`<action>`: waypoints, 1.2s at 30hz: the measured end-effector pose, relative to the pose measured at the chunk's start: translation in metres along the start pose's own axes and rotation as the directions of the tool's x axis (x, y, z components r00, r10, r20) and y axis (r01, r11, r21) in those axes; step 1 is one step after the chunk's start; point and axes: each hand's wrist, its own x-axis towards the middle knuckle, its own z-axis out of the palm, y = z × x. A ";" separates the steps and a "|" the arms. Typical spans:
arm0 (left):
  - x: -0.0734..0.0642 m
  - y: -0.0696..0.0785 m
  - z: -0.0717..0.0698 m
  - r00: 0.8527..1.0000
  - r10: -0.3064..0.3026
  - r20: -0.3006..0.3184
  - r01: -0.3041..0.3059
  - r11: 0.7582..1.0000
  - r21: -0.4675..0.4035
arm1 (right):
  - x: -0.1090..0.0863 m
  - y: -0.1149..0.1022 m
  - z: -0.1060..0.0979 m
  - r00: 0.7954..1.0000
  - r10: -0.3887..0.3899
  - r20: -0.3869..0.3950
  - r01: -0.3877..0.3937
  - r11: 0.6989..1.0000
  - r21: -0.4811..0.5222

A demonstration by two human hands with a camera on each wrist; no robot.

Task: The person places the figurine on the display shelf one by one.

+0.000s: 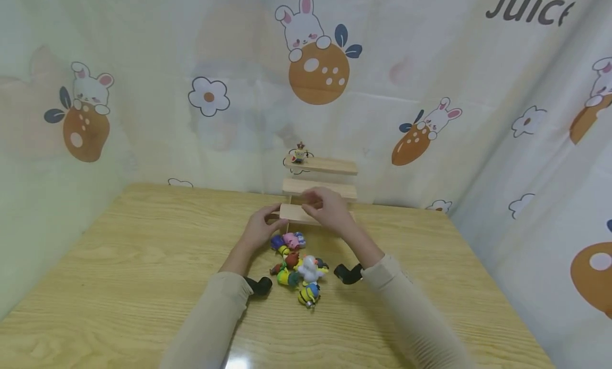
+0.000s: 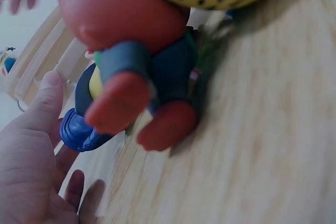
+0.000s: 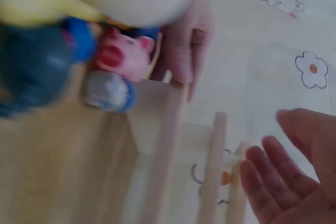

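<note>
Well, curtain [image 1: 363, 130] behind shelf [image 1: 295, 187] reads "Juice".

Table [image 1: 119, 284]: a white spot of light shines up at me.
Curtain [image 1: 158, 29]: soft, pale light.
Sleeves [image 1: 210, 321]: soft shadows beside.
Shelf [image 3: 170, 129]: a bit blurry in the right wrist view.
White toy [image 3: 131, 1]: even fuzzier there.

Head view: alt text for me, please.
The left hand is at the left end of the lowest board on a wooden shelf; the right hand partly hides it. In front, toys lie clustered on the table; a crowned toy stands on the shelf's top.
</note>
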 end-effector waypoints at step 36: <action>0.000 0.001 0.000 1.000 -0.014 0.002 0.014 0.999 0.034 | -0.044 0.039 0.035 0.928 -0.077 0.365 0.165 0.962 -0.216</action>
